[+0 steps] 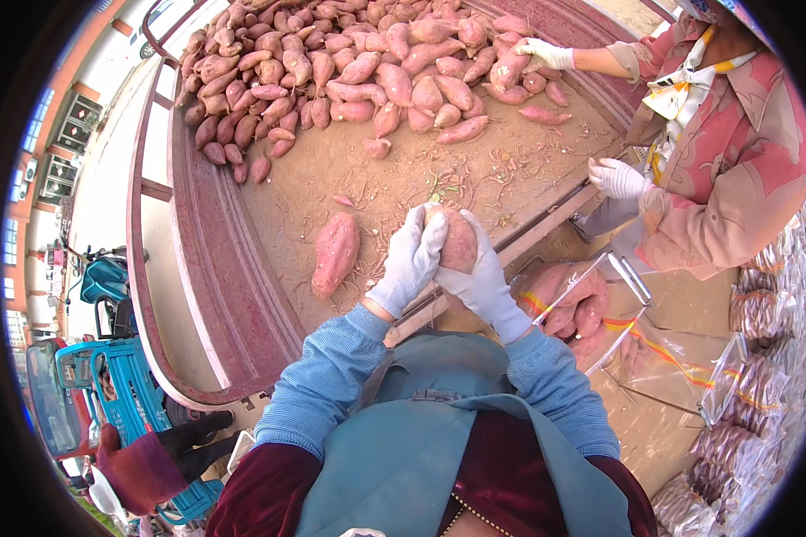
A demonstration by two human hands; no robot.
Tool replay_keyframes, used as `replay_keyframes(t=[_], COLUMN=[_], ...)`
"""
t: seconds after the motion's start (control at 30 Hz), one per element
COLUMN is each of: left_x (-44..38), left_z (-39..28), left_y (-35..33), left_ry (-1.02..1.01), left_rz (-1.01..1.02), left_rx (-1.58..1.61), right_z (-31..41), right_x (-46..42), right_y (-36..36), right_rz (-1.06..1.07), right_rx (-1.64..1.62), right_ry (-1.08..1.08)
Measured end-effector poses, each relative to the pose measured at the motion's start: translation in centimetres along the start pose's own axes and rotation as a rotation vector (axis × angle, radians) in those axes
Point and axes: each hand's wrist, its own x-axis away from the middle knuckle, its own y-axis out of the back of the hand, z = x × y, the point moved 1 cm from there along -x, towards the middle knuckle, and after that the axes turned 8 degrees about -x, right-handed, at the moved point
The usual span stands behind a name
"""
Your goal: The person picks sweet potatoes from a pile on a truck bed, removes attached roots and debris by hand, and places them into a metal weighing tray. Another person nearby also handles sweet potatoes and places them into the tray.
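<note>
Between my two gloved hands is a reddish-brown sweet potato (459, 240), held over the near edge of a truck bed (289, 201). My left hand (411, 258) presses its left side, and my right hand (478, 282) wraps its right and lower side. Both wear pale grey-white gloves. A large pink sweet potato (336, 255) lies on the bed to the left of my left hand. Root trimmings (463, 184) are scattered just beyond my fingertips. Close to my right forearm, a clear plastic bag (571, 302) with an orange-yellow stripe hangs on a metal frame, sweet potatoes inside.
A big heap of sweet potatoes (376, 74) covers the far part of the bed. On the right, a co-worker (732, 148) in white gloves touches the heap with one hand. Packed clear bags (739, 429) are stacked at lower right. Red metal rails (141, 221) edge the left side; a teal vehicle (131, 376) stands beyond.
</note>
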Motion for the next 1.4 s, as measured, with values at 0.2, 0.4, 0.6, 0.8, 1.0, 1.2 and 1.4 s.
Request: replay_keyframes(t=[0.2,0.4,0.6,0.8,1.0,1.2,1.4], left_x=[-0.4,-2.4,-0.4,-4.1,-2.2,-3.6,-4.7], left_z=[0.9,4.9,1.1,5.3,1.3,3.7,5.4], left_y=[0.5,2.1,-0.4,1.8,-2.3,-3.5,-2.9], left_ry=[-0.090,-0.030,-0.019,0.409,0.272,0.479,0.507], left_rz=[-0.123,-0.281,-0.043,-0.043,0.578,0.547,0.268], left_rx=[-0.095,0.034,-0.079,0.603,1.127,1.380,1.414], right_z=[0.4,0.5,0.0,0.4,0.1,1.8,5.0], right_x=[-0.1,-0.9,-1.4,-1.0,-0.3,1.3,5.5], right_y=[1.2,1.5,1.4,4.6,5.0,4.9,6.2], right_rz=[0.112,0.021,0.001,0.424,0.593,0.161,0.014], right_rx=[-0.233,-0.041,0.521,-0.780,-1.279,-0.627,-0.394], right_ry=[-0.099,-0.044,0.092,-0.464,-0.754,-0.596,-0.534])
